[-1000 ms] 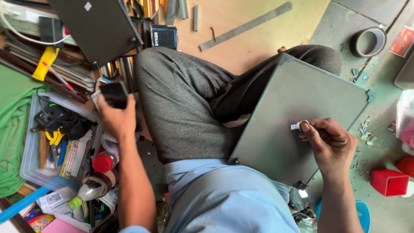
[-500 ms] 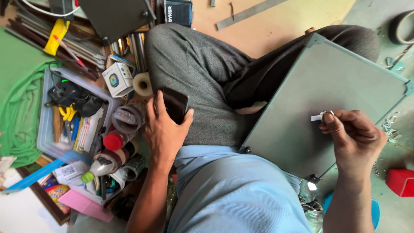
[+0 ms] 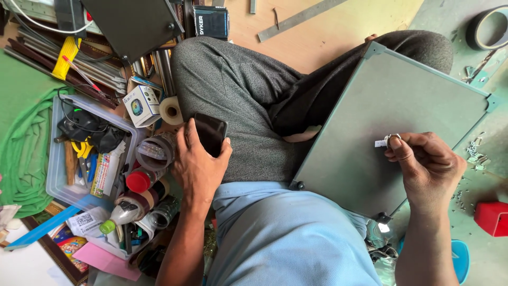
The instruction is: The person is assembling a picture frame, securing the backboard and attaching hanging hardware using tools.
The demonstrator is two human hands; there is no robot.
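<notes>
One phone (image 3: 210, 132) in left hand (image 3: 197, 168), right hand (image 3: 429, 167) on panel (image 3: 386, 106)

Floor (image 3: 328, 37): a metal strip (image 3: 301, 19), a tape roll (image 3: 487, 26) and a red box (image 3: 492, 217) are laid directly on it. A clear plastic tray (image 3: 53, 180) of tools, a green cloth (image 3: 24, 159) and a small white carton (image 3: 140, 105) are set at the other side.

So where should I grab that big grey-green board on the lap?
Probably by the bare long edge of the board near the knee, from above. It lies tilted across the leg, and the right hand with its small metal piece covers the other side.
</notes>
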